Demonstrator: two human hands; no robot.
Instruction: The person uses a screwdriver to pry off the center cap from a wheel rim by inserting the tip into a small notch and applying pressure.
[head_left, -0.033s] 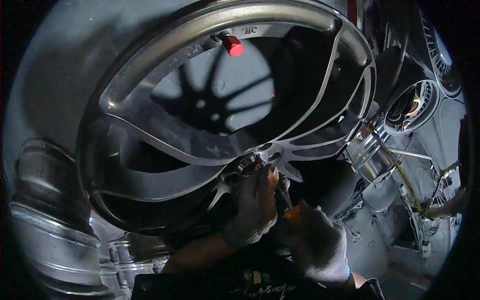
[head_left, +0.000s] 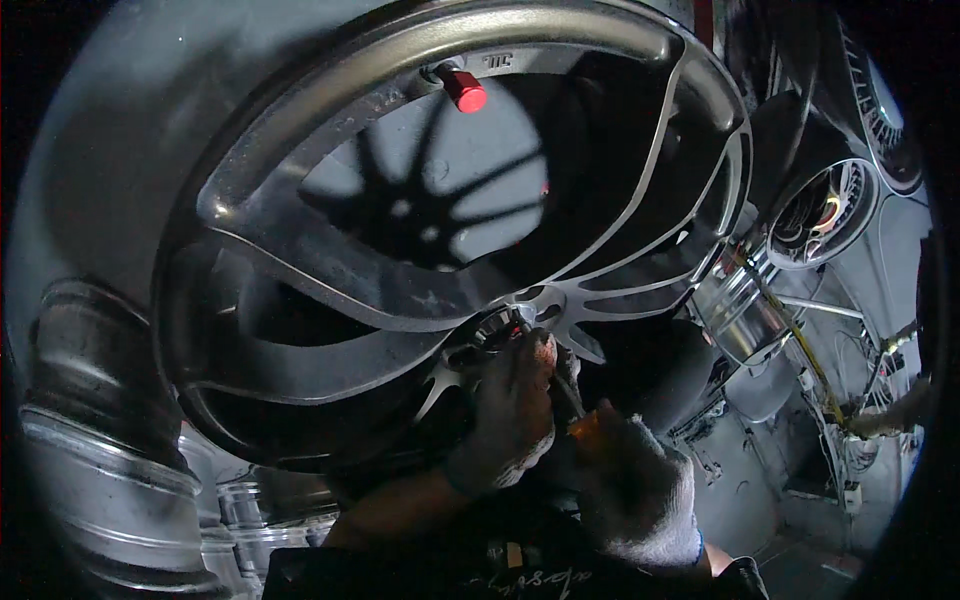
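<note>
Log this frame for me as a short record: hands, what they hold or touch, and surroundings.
Left hand: gloved, fingers up at the wheel's center; grip unclear
Right hand: gloved, closed around an orange-handled tool
Main item: large dark spoked wheel
Detail: red cap near the wheel's upper edge
Left side: metal rims
Right side: another wheel, yellowish cable

The wheel (head_left: 480,32) leaves passage below its red cap (head_left: 467,92) — curved spokes (head_left: 350,262) bar either side.
</note>
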